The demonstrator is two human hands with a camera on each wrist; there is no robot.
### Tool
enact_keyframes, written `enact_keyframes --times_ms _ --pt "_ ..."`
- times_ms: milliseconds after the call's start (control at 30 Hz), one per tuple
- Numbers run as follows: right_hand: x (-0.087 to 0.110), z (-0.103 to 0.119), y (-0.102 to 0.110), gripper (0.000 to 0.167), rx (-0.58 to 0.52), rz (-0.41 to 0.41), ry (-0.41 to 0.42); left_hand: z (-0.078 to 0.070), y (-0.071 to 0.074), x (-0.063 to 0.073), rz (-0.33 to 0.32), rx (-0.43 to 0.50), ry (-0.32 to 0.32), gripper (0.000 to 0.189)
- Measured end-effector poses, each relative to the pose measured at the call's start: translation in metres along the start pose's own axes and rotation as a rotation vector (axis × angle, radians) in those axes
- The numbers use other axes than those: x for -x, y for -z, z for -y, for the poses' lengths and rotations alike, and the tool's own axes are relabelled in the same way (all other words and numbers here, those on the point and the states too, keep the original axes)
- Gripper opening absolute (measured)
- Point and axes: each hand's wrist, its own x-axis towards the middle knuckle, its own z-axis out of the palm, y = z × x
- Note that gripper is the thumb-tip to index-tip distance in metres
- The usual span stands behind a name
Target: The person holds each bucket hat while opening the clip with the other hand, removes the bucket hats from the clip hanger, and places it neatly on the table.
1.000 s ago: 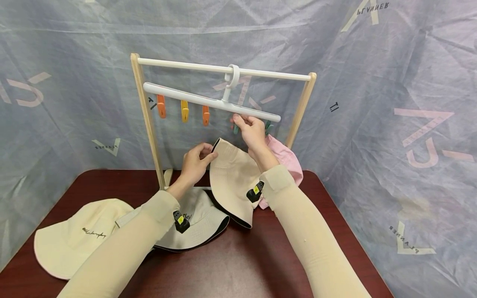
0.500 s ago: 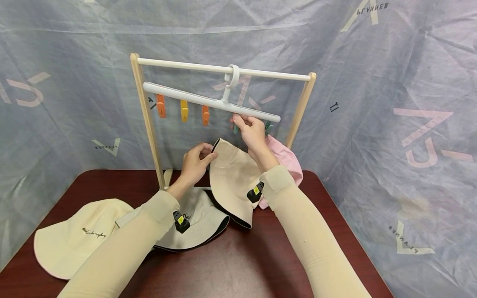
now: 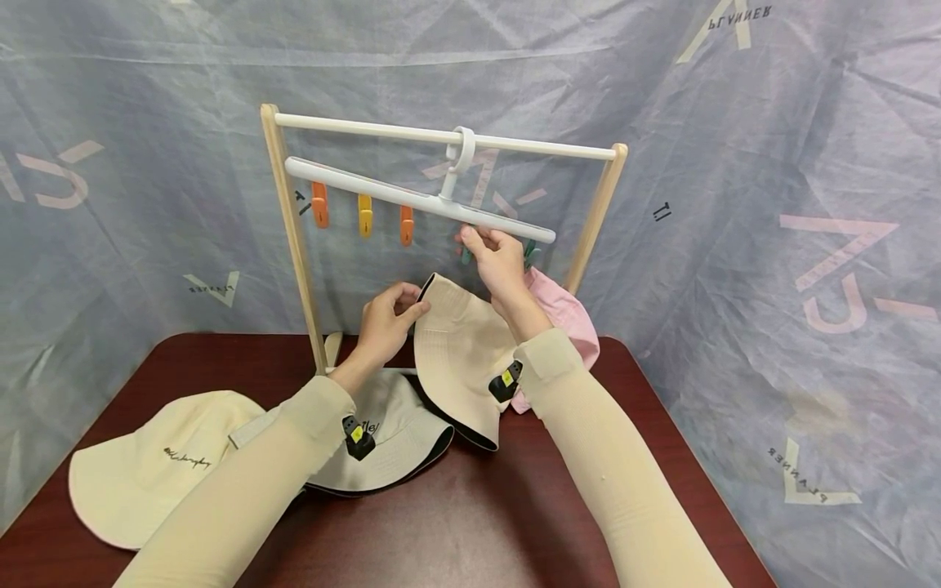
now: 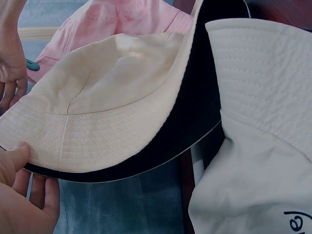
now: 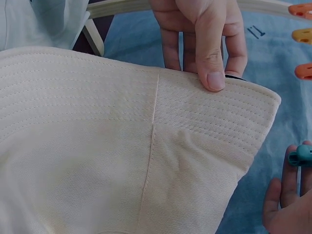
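Note:
A beige bucket hat (image 3: 463, 343) with a black lining hangs from my left hand (image 3: 390, 318), which pinches its brim between thumb and fingers. In the right wrist view the thumb lies on the beige side of the brim, the other fingers behind it. My right hand (image 3: 500, 265) is raised just under the white hanger (image 3: 382, 192) and pinches a green clothes peg (image 5: 301, 156). The hat's brim is apart from this peg. To the right, a pink hat (image 3: 562, 310) hangs below another green peg (image 3: 529, 251), partly hidden by my right wrist.
The hanger hooks over the rail (image 3: 360, 126) of a wooden stand (image 3: 294, 245). Orange and yellow pegs (image 3: 365, 216) dangle at its left. A grey-white bucket hat (image 3: 390, 449) and a cream hat (image 3: 162, 474) lie on the dark red table (image 3: 456, 523).
The hanger's left end has risen slightly with its pegs. Both hands keep nearly the same place and hold.

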Motion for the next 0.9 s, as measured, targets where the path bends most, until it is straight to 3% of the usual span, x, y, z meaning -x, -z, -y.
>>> enact_keyframes --times_ms 400,900 --pt "0.0026 0.0005 0.0022 0.039 0.04 0.021 0.003 -0.0051 0.0008 0.0031 0.013 0.036 0.024 0.026" --pt "0.0066 0.0038 0.0012 0.038 0.068 0.02 -0.009 -0.0054 0.0012 0.0038 0.01 0.033 0.031 0.026"
